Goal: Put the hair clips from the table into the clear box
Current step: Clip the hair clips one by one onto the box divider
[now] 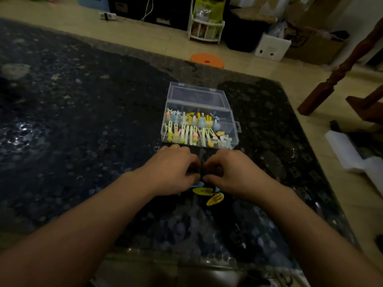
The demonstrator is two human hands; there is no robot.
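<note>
A clear plastic box (233, 129) stands open on the dark table, its lid (199, 96) tipped back, with several pastel hair clips (192, 131) inside. Just in front of it my left hand (174, 168) and my right hand (234, 170) meet, fingers curled together around a dark item between them that I cannot make out. Below the hands lie two yellow snap clips (209, 194) and a blue clip (196, 184), partly hidden under my fingers.
The dark speckled table (83, 131) stretches left and toward me. On the floor beyond it are an orange round stool (207, 60) and a white rack (206, 27). A wooden post (335, 79) and white foam (352, 154) lie to the right.
</note>
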